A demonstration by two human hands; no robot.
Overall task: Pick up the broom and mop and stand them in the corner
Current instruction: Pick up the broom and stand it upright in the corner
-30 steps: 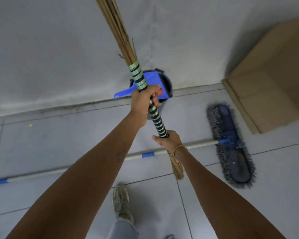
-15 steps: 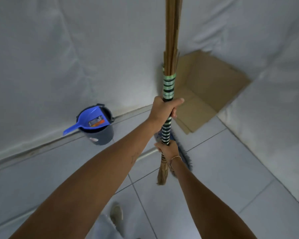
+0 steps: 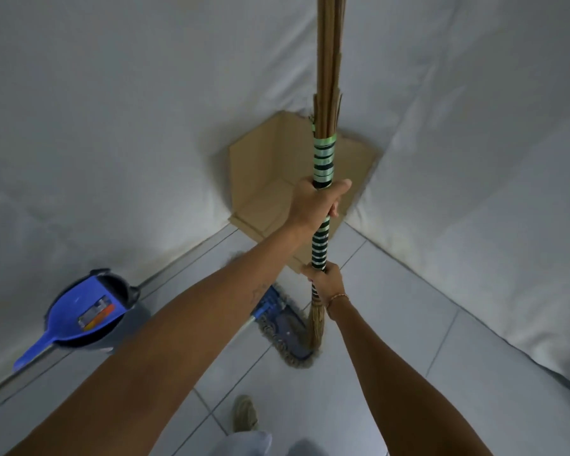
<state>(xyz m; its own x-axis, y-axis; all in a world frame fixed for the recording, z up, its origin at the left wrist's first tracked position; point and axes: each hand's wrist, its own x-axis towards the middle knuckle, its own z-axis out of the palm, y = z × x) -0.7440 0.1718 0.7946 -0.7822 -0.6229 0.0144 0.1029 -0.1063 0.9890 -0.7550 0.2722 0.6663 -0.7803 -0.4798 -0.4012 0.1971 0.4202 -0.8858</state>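
Observation:
I hold a stick broom (image 3: 323,159) upright in front of me, its green-and-black banded grip between my hands and its brown sticks running up out of the frame. My left hand (image 3: 316,202) is wrapped around the upper part of the grip. My right hand (image 3: 324,283) clasps the lower part, just above the short frayed end. The mop (image 3: 285,327) lies flat on the floor tiles below, its blue fringed head partly hidden by my left forearm and the broom's end. The corner of the two white walls is straight ahead.
A cardboard box (image 3: 267,179) with open flaps fills the corner on the floor. A dark bucket (image 3: 125,291) with a blue dustpan (image 3: 79,317) resting on it stands by the left wall. My shoe (image 3: 246,413) is on the tiles below.
My view has swung right, from the left wall to the corner. The broom went from tilted to upright and the box now sits behind it. Both hands kept their grip.

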